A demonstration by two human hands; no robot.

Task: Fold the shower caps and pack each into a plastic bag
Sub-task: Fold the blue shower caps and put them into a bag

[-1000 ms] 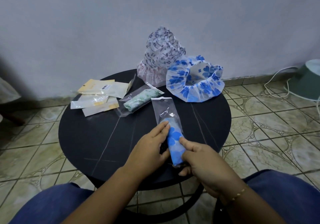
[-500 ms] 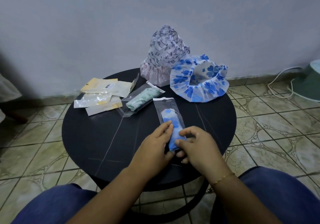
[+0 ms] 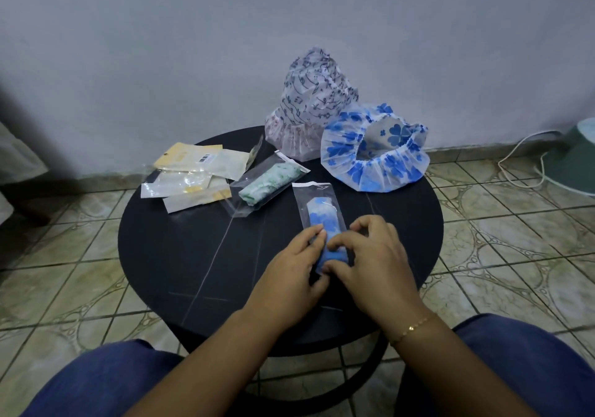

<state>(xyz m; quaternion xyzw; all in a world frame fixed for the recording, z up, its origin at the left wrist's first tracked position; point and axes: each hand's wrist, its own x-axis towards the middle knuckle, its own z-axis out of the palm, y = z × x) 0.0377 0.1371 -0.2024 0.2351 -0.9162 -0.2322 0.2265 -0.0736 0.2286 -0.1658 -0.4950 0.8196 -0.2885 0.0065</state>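
A folded blue-flowered shower cap (image 3: 323,218) lies mostly inside a clear plastic bag (image 3: 314,193) on the round black table (image 3: 193,249). My left hand (image 3: 289,275) holds the bag's near end from the left. My right hand (image 3: 373,262) has curled fingers on the cap's near end, pinching it at the bag's mouth. A green-patterned cap packed in a bag (image 3: 269,181) lies behind. Two unfolded caps stand at the back: a pink-and-purple one (image 3: 310,104) and a blue-flowered one (image 3: 375,149).
Several empty bags, some with yellow cards (image 3: 190,178), lie at the table's back left. A grey wall is close behind. The tiled floor surrounds the table; a green bin (image 3: 576,159) and white cables (image 3: 521,156) are at the right. My knees in blue trousers are below.
The blue cap has slid farther into the bag, with less of it sticking out. Both hands have moved forward and closer together at the bag's mouth.
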